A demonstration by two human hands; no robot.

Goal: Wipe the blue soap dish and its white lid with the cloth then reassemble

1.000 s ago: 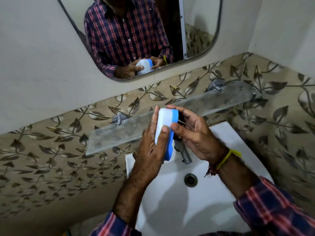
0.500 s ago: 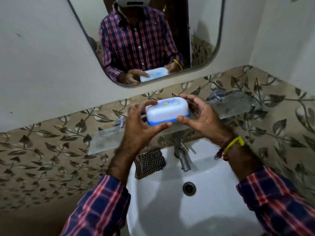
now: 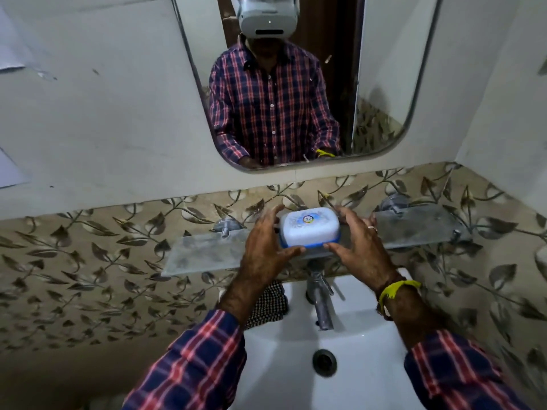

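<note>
While the left hand (image 3: 266, 241) is curled round the left end of the soap dish (image 3: 309, 245), with its thumb laid along the dish's near edge and its fingers reaching behind, the right hand (image 3: 356, 244) is set against the right end, its fingers only loosely bent; whether a true grip is kept there can hardly be judged. The blue base is seen only as a rim under the white lid (image 3: 309, 226), which is seated on it, printed side up. The closed dish is held level at the middle of the glass shelf (image 3: 204, 253), close to its front edge, and seems to rest on it, though contact is masked by the fingers. Below the shelf, the tap (image 3: 321, 303) is fixed at the back rim of the white basin (image 3: 284, 377). A checked cloth (image 3: 268, 306) is left on the basin's back left corner, partly hidden by the left forearm. A yellow band (image 3: 396, 290) is worn on the right wrist. Above the shelf, a mirror (image 3: 381, 84) is mounted on the wall.
</note>
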